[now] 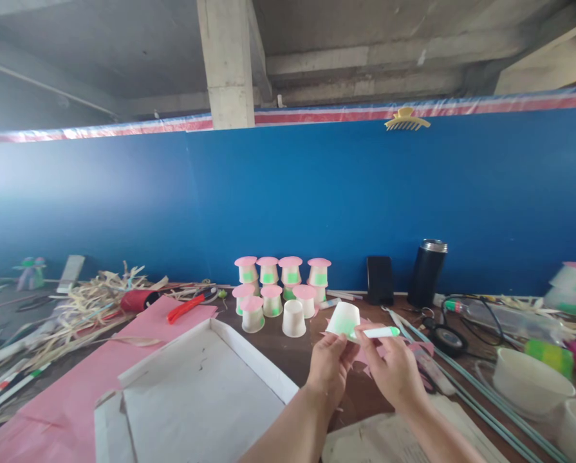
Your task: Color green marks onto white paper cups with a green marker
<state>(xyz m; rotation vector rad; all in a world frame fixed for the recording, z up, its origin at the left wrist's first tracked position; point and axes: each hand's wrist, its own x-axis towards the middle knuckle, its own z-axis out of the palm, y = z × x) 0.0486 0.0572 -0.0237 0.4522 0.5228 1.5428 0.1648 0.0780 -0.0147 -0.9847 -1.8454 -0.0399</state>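
My left hand (329, 366) grips a white paper cup (342, 317) by its lower edge; the cup is upside down, slightly tilted, with a green patch on its side. In my right hand (394, 366) is a white marker (377, 332) with a green end, its other end close to the green patch. Whether the tip touches the cup is hidden by my fingers. Beyond my hands stand several upturned paper cups (253, 316) topped with pink paper discs (290, 262), some stacked and bearing green squares. One upturned cup (294, 318) has a plain white top.
At left lie a white box lid (191, 392), pink paper (75, 392), red-handled scissors (186, 308) and shredded strips (104, 289). To the right are a black flask (427, 275), a dark phone-like slab (380, 280), pale blue rods (481, 399) and a white bowl (533, 379). A blue partition (288, 193) stands behind.
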